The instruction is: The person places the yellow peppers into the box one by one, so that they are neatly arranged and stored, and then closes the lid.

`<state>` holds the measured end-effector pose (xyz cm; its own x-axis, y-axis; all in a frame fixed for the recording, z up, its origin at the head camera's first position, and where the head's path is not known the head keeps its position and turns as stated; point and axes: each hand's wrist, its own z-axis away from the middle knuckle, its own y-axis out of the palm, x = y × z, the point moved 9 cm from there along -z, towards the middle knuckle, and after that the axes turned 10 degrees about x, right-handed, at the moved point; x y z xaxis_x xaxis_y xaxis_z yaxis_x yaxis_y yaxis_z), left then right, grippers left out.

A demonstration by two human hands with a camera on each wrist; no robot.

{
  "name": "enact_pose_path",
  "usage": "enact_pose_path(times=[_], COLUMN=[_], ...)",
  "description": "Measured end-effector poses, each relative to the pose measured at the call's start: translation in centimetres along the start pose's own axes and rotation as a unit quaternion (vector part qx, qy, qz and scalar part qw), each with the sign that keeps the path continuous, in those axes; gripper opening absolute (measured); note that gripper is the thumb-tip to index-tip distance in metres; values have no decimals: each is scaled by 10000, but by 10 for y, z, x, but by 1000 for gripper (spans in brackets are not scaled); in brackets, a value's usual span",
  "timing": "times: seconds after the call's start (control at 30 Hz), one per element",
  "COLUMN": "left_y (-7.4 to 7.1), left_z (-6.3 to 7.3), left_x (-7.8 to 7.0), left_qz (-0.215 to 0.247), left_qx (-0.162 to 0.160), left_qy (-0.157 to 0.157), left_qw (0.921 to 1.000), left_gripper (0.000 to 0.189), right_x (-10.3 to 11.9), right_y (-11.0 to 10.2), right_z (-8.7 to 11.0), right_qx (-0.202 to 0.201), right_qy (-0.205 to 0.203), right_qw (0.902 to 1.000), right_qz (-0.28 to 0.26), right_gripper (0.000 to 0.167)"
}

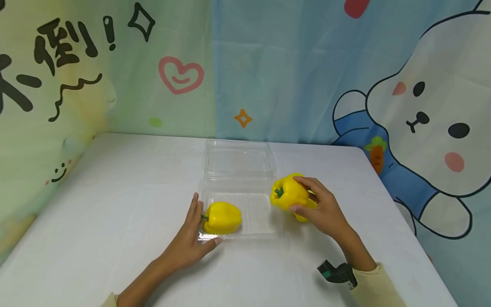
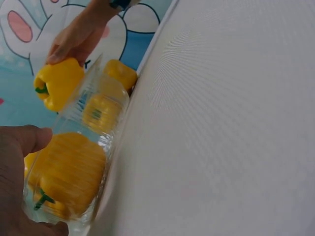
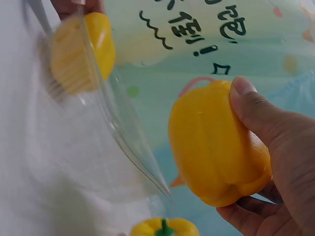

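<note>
My right hand [image 1: 320, 207] grips a yellow bell pepper [image 1: 287, 194] above the right edge of a clear plastic clamshell box [image 1: 255, 213]. Its thumb [image 3: 258, 110] lies along one side of the pepper, with fingers curled beneath. Inside the box's left end, another yellow bell pepper [image 1: 222, 218] lies on its side, green stem toward my left hand [image 1: 188, 238]. That hand rests at the box's front left corner, fingers straight along the side and thumb at the front edge. More yellow pepper [image 1: 301, 218] shows beside the box, partly hidden behind my right hand.
The box's lid [image 1: 239, 160] lies folded back toward the rear of the white table [image 1: 115, 192]. A printed curtain [image 1: 268, 76] hangs behind the table and along its sides. A dark strap with a device [image 1: 337, 272] is on the right wrist.
</note>
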<state>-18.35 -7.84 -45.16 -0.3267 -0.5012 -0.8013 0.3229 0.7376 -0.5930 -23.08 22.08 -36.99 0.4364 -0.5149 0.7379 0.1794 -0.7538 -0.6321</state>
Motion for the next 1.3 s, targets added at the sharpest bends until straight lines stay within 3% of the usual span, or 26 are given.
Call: enact_pose_path(times=[0.23,0.53,0.83,1.1,1.3], left_y=[1,-3,1,3,2], left_z=[-1,1,-1,0,0], left_x=[0,2,-1,0,0], left_qz=[-78,-65,30,-42,-135], left_qx=[-18,-58,3,-50,-70], left_qy=[60,-33,24,54,20], left_qw=[9999,10000,10000,10000,9999], left_gripper=[106,107,107,107,107], right_x=[6,11,10,10,7], right_y=[24,63,76,90,94], right_z=[-6,-18,-18,-15,-16], right_qx=[484,1215,1571,2023,2108], right_qy=[-96,-52,-108,-132,-46], right_qw=[9983,9925,9875,9770,9717], right_qz=[-311,-137,48,662,1068], right_gripper=[62,65,64,67,71])
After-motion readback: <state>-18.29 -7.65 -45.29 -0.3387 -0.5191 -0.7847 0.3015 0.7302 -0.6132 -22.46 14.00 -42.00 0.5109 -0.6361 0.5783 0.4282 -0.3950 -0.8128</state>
